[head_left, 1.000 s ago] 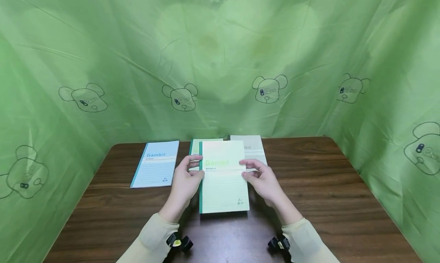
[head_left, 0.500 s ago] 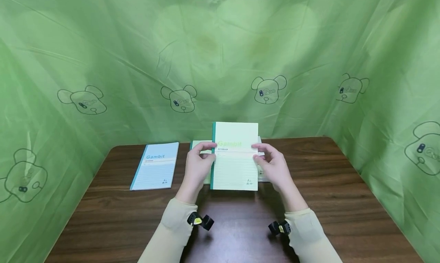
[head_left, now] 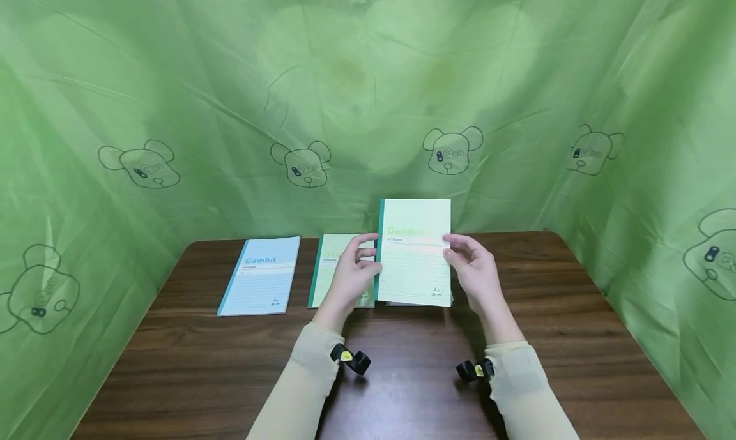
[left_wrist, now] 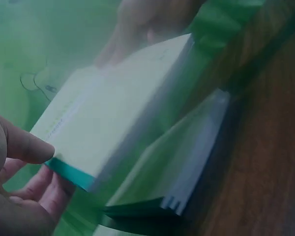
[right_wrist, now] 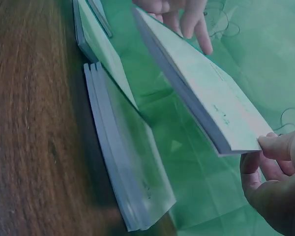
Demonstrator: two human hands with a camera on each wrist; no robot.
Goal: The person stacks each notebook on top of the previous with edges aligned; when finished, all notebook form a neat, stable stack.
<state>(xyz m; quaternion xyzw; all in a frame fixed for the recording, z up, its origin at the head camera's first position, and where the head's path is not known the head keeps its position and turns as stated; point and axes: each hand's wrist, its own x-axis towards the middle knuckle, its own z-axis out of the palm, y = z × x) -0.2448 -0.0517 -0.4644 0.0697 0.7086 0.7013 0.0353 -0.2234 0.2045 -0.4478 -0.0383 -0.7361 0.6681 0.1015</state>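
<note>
Both hands hold up a pale green notebook (head_left: 416, 251) with a dark green spine, one hand at each long edge. My left hand (head_left: 352, 277) pinches the spine side, its thumb (left_wrist: 32, 147) on the cover and fingers underneath in the left wrist view. At the opposite edge, my right hand (head_left: 477, 271) grips it between the thumb on top and fingers (right_wrist: 270, 167) below. Under the raised notebook, a stack of notebooks (right_wrist: 130, 147) lies on the table, with a gap between them in both wrist views; the head view mostly hides this stack.
Left of the stack lies another green notebook (head_left: 339, 242), partly behind my left hand. Farther left is a blue notebook (head_left: 261, 280). The brown wooden table (head_left: 190, 376) ends at a green curtain (head_left: 368, 108) behind and on both sides.
Both hands have carried the pale green notebook away from me and to the right. It uncovers the green notebook in the middle and now covers the grey one at right.
</note>
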